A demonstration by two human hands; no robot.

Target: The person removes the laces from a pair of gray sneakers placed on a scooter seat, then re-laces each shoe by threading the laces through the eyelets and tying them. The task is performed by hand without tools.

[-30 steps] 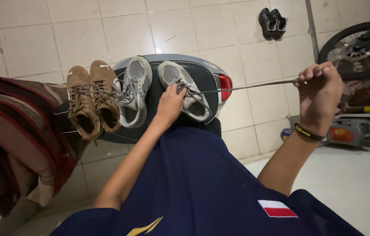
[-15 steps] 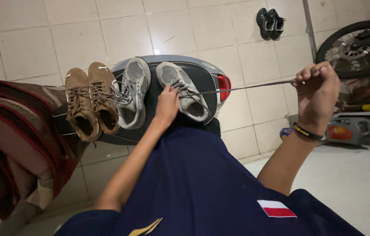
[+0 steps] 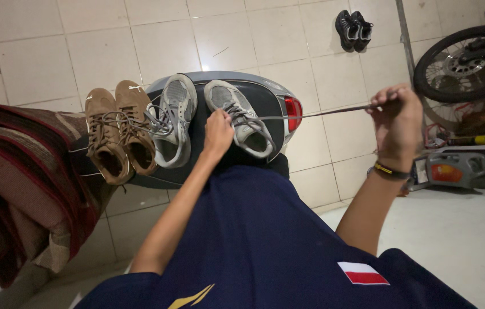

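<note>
Right hand (image 3: 396, 117), pinching the taut grey lace (image 3: 328, 112), has shifted slightly inward since a second ago while the left hand (image 3: 218, 131) stays pressed on the grey shoe (image 3: 241, 117) atop the scooter seat (image 3: 208, 146), so lace-drawing is proceeding.

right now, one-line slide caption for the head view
Left hand steadies a grey mesh sneaker on a scooter seat; right hand pulls its grey lace taut.

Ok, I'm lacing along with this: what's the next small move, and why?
Probably keep drawing the lace out sideways with the right hand while the left hand steadies the grey shoe; the lace runs taut between them.
</note>
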